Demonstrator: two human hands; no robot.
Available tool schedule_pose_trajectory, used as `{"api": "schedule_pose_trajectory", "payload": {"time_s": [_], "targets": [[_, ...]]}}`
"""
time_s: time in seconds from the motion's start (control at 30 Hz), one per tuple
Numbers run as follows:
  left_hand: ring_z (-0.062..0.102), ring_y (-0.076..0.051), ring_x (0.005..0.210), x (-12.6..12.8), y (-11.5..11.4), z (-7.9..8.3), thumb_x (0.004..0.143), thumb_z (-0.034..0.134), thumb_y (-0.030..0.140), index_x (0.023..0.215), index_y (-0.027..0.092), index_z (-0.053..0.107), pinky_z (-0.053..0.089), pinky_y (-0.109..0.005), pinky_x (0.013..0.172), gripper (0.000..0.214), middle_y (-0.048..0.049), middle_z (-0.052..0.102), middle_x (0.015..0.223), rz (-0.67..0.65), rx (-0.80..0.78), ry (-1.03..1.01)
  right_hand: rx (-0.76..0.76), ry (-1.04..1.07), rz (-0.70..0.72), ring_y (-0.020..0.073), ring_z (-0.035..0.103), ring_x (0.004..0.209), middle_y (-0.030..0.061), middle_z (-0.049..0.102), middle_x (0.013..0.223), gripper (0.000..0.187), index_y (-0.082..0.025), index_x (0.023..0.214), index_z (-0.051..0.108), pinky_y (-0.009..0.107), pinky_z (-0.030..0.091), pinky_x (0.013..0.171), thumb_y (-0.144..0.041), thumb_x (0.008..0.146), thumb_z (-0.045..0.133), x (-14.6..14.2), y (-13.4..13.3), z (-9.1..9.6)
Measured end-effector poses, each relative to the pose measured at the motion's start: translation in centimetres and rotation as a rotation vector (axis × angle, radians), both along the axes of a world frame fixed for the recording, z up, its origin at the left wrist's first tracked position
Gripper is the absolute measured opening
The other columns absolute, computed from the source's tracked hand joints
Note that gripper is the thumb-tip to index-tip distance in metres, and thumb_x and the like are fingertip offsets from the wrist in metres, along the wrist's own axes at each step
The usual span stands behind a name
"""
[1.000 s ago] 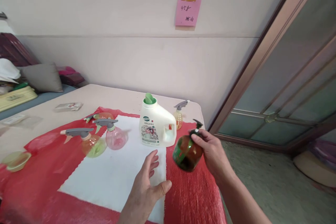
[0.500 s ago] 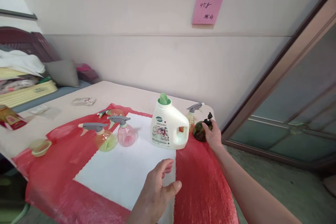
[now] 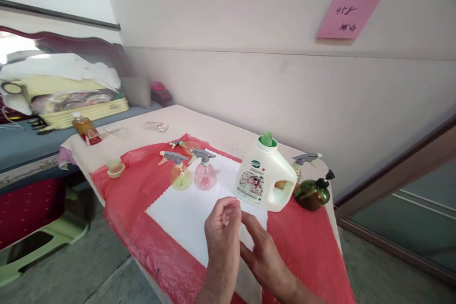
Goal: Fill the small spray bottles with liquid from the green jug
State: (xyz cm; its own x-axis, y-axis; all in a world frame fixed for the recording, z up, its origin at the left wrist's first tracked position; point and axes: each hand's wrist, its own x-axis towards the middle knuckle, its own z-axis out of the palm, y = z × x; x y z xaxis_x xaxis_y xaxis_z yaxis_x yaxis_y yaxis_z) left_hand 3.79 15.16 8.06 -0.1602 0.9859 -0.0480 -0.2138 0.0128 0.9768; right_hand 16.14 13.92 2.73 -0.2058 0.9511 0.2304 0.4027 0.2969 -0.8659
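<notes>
My left hand [image 3: 223,230] is over the white sheet [image 3: 199,218], its fingers curled in towards the thumb and nothing visible in them. Beside it, my right hand [image 3: 267,254] has its fingers stretched out and apart, the tips close to or touching the left hand; it holds nothing. Just beyond both hands a cream detergent jug [image 3: 265,175] stands upright with a green spout [image 3: 268,139]. To its right are a dark green pump bottle [image 3: 311,194] and a spray bottle [image 3: 298,167] partly hidden by the jug. Left of the jug stand a pink spray bottle [image 3: 205,176] and a yellow-green one [image 3: 180,176].
An orange spray bottle [image 3: 192,147] lies behind the others. A red plastic sheet [image 3: 138,180] covers part of the table, with a small yellowish bowl [image 3: 116,168] at left. Further off is an amber bottle [image 3: 86,129]. A green stool [image 3: 46,242] stands at lower left.
My right hand has let go of the dark green pump bottle and come back beside my left hand. The left fingers have curled in. The view has turned to the left.
</notes>
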Motion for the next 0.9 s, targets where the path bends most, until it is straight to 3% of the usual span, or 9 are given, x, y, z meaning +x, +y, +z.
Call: {"api": "schedule_pose_trajectory", "payload": {"time_s": [0.1, 0.2, 0.27, 0.4, 0.47, 0.57, 0.7, 0.8, 0.9], "targets": [[0.063, -0.018, 0.085, -0.8, -0.2, 0.2, 0.084, 0.062, 0.035, 0.087, 0.019, 0.065, 0.048, -0.027, 0.08, 0.016, -0.0017, 0.068, 0.085, 0.159, 0.032, -0.096, -0.055, 0.066, -0.111, 0.0282, 0.055, 0.119, 0.0092, 0.06, 0.127, 0.045, -0.024, 0.127, 0.055, 0.047, 0.042, 0.104, -0.033, 0.084, 0.062, -4.5, 4.8, 0.4], [0.062, -0.017, 0.08, -1.3, -0.2, 0.1, 0.082, 0.064, 0.033, 0.083, 0.019, 0.064, 0.048, -0.027, 0.078, 0.014, -0.0001, 0.064, 0.077, 0.206, 0.014, -0.159, -0.07, 0.088, -0.202, 0.0306, 0.049, 0.124, 0.0118, 0.053, 0.133, 0.055, -0.021, 0.132, 0.05, 0.055, 0.037, 0.106, -0.038, 0.083, 0.067, -7.3, 11.2, 0.6], [0.061, -0.017, 0.079, -1.4, 0.0, 0.0, 0.082, 0.065, 0.033, 0.082, 0.019, 0.064, 0.048, -0.028, 0.078, 0.014, -0.0001, 0.063, 0.075, 0.232, 0.019, -0.198, -0.066, 0.114, -0.217, 0.0287, 0.049, 0.123, 0.0112, 0.05, 0.136, 0.049, -0.019, 0.13, 0.051, 0.055, 0.04, 0.103, -0.039, 0.087, 0.064, -9.0, 14.7, 0.8], [0.061, -0.017, 0.078, -1.6, 0.5, -0.4, 0.081, 0.064, 0.032, 0.079, 0.019, 0.064, 0.048, -0.028, 0.075, 0.013, -0.0017, 0.065, 0.076, 0.285, 0.048, -0.183, -0.083, 0.19, -0.193, 0.0208, 0.06, 0.104, 0.0069, 0.063, 0.114, 0.03, -0.015, 0.109, 0.061, 0.045, 0.049, 0.092, -0.038, 0.089, 0.061, -11.4, 17.5, 1.7], [0.061, -0.018, 0.076, -1.8, 0.7, -0.7, 0.083, 0.062, 0.031, 0.081, 0.019, 0.064, 0.049, -0.029, 0.074, 0.012, -0.0024, 0.065, 0.076, 0.299, 0.064, -0.12, -0.087, 0.239, -0.202, 0.02, 0.062, 0.097, 0.0047, 0.067, 0.1, 0.027, -0.015, 0.099, 0.064, 0.042, 0.049, 0.09, -0.038, 0.085, 0.065, -11.4, 16.5, 2.5], [0.063, -0.022, 0.087, -1.8, 0.6, -1.3, 0.085, 0.055, 0.023, 0.092, 0.019, 0.062, 0.051, -0.036, 0.081, 0.01, -0.0064, 0.066, 0.09, 0.272, 0.179, 0.123, -0.068, 0.331, -0.245, 0.0226, 0.063, 0.096, 0.0041, 0.071, 0.095, 0.03, -0.018, 0.094, 0.067, 0.04, 0.046, 0.092, -0.042, 0.077, 0.071, -9.5, 12.8, 4.0], [0.051, -0.032, 0.121, -0.2, -0.1, -2.2, 0.074, 0.055, 0.007, 0.126, 0.018, 0.05, 0.044, -0.05, 0.1, 0.054, -0.0158, 0.056, 0.128, 0.295, 0.443, 0.55, -0.05, 0.472, -0.395, 0.0243, 0.065, 0.097, 0.008, 0.072, 0.103, 0.039, -0.018, 0.101, 0.068, 0.039, 0.05, 0.087, -0.05, 0.078, 0.067, -5.1, 6.2, 6.1], [0.049, -0.034, 0.125, 1.8, -1.1, -2.7, 0.07, 0.058, 0.004, 0.139, 0.017, 0.036, 0.043, -0.054, 0.102, 0.074, -0.0184, 0.052, 0.133, 0.228, 0.549, 0.731, -0.086, 0.596, -0.581, 0.0257, 0.067, 0.095, 0.0097, 0.072, 0.106, 0.042, -0.018, 0.103, 0.07, 0.038, 0.052, 0.083, -0.049, 0.074, 0.072, -2.0, 2.1, 7.2], [0.047, -0.037, 0.126, 3.4, -1.9, -3.1, 0.07, 0.071, 0.018, 0.143, 0.016, 0.031, 0.042, -0.057, 0.103, 0.083, -0.0193, 0.052, 0.132, 0.102, 0.656, 0.847, -0.106, 0.625, -0.678, 0.0271, 0.067, 0.097, 0.0097, 0.073, 0.105, 0.042, -0.019, 0.103, 0.072, 0.039, 0.053, 0.085, -0.046, 0.071, 0.076, 0.4, -0.4, 7.2]]}}
